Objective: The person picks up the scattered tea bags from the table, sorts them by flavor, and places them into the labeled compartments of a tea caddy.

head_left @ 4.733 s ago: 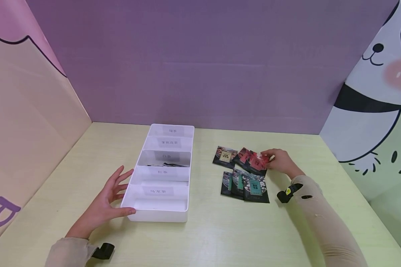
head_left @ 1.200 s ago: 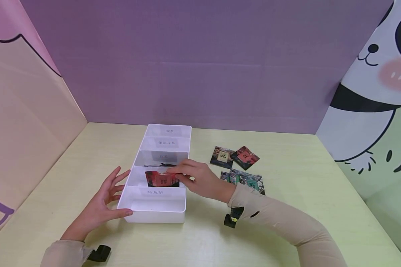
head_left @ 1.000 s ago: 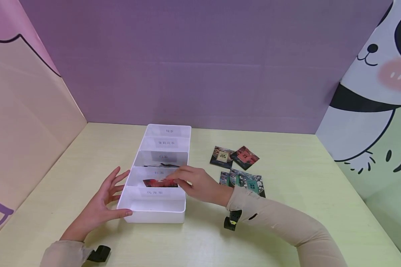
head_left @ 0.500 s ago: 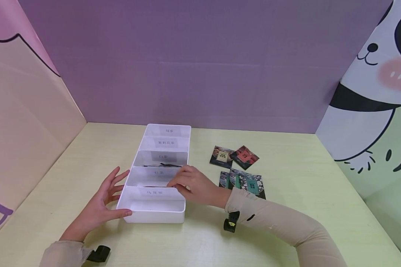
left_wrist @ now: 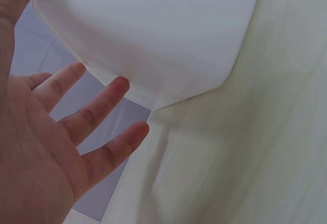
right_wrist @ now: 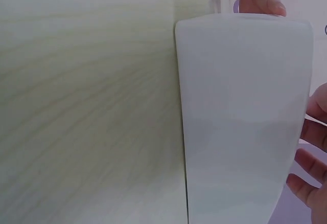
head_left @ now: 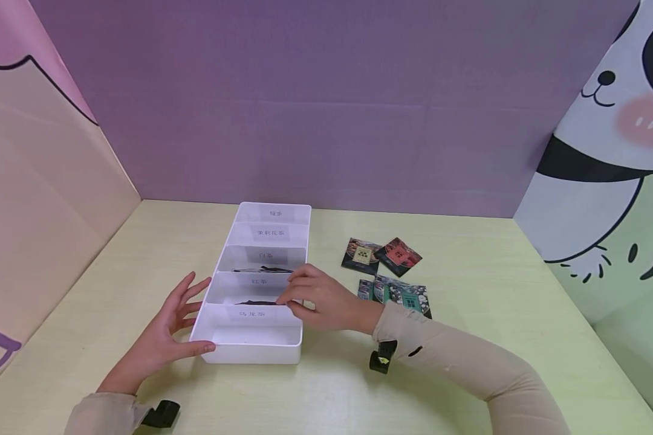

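A long white divided box with labelled compartments stands on the table. My right hand reaches over its right wall, thumb and index finger pinching the right end of a tea packet in the second compartment from the front. Only that packet's dark upper edge shows. Spread fingers of my left hand lie along the box's left side, with the thumb at the near left corner; the left wrist view shows them straight against the wall. More dark packets stand in the middle compartment.
Right of the box lie a tea packet with a cream label, a red tea packet and several green-labelled tea packets, partly behind the right wrist. A purple wall closes off the back of the table.
My right hand brought a red tea packet from the pile on the right and lowered it into the box; just now the hand rose slightly. My left hand stays at the box.
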The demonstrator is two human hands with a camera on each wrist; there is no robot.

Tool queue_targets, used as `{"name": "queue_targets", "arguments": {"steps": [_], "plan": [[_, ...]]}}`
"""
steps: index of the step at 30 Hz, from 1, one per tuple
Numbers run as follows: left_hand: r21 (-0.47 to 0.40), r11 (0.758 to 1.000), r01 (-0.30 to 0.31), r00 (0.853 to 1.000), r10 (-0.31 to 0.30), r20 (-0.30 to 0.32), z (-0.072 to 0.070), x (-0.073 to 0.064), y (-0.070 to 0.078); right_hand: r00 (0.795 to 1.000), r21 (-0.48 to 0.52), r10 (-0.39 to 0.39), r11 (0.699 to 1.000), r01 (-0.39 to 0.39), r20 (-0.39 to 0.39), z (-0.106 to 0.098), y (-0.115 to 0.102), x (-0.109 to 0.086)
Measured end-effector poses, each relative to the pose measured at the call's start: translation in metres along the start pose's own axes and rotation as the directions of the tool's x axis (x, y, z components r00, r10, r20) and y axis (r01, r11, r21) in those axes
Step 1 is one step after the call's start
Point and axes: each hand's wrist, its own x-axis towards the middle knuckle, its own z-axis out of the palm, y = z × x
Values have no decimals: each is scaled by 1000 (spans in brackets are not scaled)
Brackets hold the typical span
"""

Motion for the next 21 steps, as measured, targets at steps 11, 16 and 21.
{"name": "queue_targets", "arguments": {"steps": [11, 16, 21], "plan": [[15, 1000, -2, 1000, 2, -3, 0, -1, -1, 1000, -53, -23, 998, 24, 16, -27, 4, -8], [20, 1000, 4, 1000, -4, -7, 0, -1, -1, 1000, -123, -4, 992, 6, 18, -43, 15, -16], [27, 999, 25, 1000, -25, -11, 0, 0, 0, 1000, -165, 29, 986, -28, 6, -53, 36, -27]]}}
